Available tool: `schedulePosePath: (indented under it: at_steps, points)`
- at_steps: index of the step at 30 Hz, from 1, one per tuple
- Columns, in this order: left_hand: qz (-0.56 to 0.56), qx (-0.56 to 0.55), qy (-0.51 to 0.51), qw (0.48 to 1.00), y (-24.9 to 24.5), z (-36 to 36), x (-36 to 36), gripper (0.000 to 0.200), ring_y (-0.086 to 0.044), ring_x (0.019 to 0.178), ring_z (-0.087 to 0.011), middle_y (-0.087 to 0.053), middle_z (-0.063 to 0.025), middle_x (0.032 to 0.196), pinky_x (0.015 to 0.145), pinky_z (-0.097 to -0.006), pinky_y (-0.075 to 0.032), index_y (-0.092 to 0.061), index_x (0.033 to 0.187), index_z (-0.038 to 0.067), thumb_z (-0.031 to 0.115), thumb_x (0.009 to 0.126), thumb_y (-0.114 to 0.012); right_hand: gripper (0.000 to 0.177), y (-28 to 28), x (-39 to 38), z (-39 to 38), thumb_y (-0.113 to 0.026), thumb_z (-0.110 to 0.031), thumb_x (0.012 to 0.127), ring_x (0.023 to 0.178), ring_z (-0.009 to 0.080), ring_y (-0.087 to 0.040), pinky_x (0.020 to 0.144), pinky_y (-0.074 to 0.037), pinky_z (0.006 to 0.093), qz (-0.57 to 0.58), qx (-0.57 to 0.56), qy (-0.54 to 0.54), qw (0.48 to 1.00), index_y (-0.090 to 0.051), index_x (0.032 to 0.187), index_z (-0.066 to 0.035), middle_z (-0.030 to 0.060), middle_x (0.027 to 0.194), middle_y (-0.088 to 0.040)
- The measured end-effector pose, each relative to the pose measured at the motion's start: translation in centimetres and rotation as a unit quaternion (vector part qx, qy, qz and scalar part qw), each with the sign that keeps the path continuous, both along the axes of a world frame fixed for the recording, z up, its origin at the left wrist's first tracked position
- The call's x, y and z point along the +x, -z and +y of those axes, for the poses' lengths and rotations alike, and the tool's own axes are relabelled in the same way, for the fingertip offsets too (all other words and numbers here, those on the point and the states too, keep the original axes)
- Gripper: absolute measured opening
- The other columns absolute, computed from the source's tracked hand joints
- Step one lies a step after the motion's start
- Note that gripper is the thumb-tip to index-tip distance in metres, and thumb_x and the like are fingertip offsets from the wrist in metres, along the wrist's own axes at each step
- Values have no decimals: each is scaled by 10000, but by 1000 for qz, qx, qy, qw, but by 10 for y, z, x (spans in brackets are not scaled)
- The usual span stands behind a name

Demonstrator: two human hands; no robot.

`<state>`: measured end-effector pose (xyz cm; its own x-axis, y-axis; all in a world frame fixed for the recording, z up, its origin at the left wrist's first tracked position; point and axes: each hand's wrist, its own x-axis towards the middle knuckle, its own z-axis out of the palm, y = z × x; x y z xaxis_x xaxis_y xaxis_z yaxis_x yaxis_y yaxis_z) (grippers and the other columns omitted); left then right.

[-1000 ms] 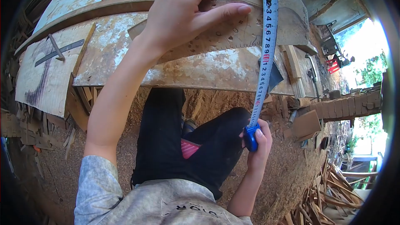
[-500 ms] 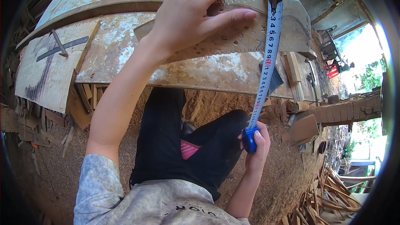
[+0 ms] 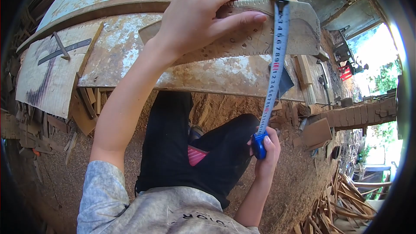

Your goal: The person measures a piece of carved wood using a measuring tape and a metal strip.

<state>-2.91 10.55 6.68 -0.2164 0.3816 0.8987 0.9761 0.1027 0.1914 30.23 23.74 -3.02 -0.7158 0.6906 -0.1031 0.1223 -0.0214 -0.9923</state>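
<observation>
My left hand (image 3: 203, 17) grips the upper edge of a wooden board (image 3: 299, 30), thumb along its near face and fingers hidden behind. The board is held on edge above the workbench. My right hand (image 3: 268, 149) is closed around a blue tape measure (image 3: 259, 144) near my knee. Its metal blade (image 3: 276, 67) runs up from the case across the board's face. The hook end sits at the board's upper edge, right of my left thumb.
A worn workbench (image 3: 212, 71) spans the front. On its left lie a pale plank (image 3: 52, 76), a flat metal strip (image 3: 76, 48) and a hammer-like tool (image 3: 62, 47). Wood offcuts (image 3: 318, 132) and sawdust cover the floor; thin scraps (image 3: 333, 203) are piled at lower right.
The tape blade's upper end has shifted slightly left along the board, and the board has moved slightly left and down. Both hands keep their grips.
</observation>
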Motion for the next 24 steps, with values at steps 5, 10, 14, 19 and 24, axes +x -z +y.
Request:
schedulePosePath:
  at_steps: [5,10,14,19,24]
  points:
    - [-12,-25,-12,1000,2,-1,1,314,-550,580,-141,-632,-41,707,536,-295,-401,-731,929,67,366,890,-817,434,5,5,5,-613,-304,967,732,118,-651,588,-499,229,26,-27,-19,999,-583,1231,40,100,899,-679]
    - [-8,-23,-13,1000,3,2,5,339,-563,585,-152,-630,-51,705,539,-300,-413,-737,938,74,401,887,-810,481,7,3,0,-608,-384,930,765,153,-657,562,-489,240,73,-21,16,997,-561,1185,20,112,891,-647]
    - [2,-21,-44,999,4,5,2,353,-486,552,-95,-566,9,660,520,-274,-367,-692,896,78,420,942,-766,494,7,2,0,-605,-418,910,775,169,-648,548,-473,245,95,13,35,995,-541,1159,3,119,901,-625]
    - [-72,5,-126,989,-16,-12,2,462,-584,537,-213,-602,-85,628,519,-336,-424,-676,852,36,485,947,-735,463,19,6,2,-606,-386,927,718,129,-611,563,-454,229,58,40,54,996,-552,1172,3,100,863,-627]
    - [-238,90,-95,962,-22,-32,-3,494,-551,590,-142,-619,-82,653,551,-308,-407,-660,862,8,482,996,-694,362,30,3,-3,-619,-269,966,784,93,-595,714,-459,226,45,23,30,998,-585,1185,17,58,900,-648]
